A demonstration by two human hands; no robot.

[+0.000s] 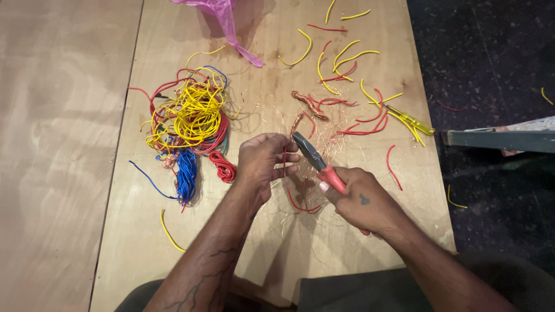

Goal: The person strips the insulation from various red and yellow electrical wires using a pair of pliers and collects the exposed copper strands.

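I see a short red wire [284, 159] at the centre of the frame, pinched upright between the fingers of the left hand [263, 160], its lower end curving down across the board toward me. The right hand [361, 202] is wrapped around the red handles of a pair of pliers [315, 159], whose dark nose points up and left, ending just beside the wire near the left fingertips. Whether the nose is actually biting the wire I cannot tell.

I judge the step in hand to be stripping the insulation off this piece. The next move, as I read it, calls for a light squeeze on the sleeve and a steady pull along the wire while the left hand holds firm, so the fine strands do not tear.

Around the hands, loose copper strands [306, 104] glint on the plywood table [115, 231]. Cut red and yellow sleeve pieces [347, 58] scatter across the upper right, with a yellow-handled screwdriver [411, 120] among them. A tangle of yellow, red and blue wires [191, 118] lies left of centre, and a pink plastic bag [222, 17] sits at the top edge.
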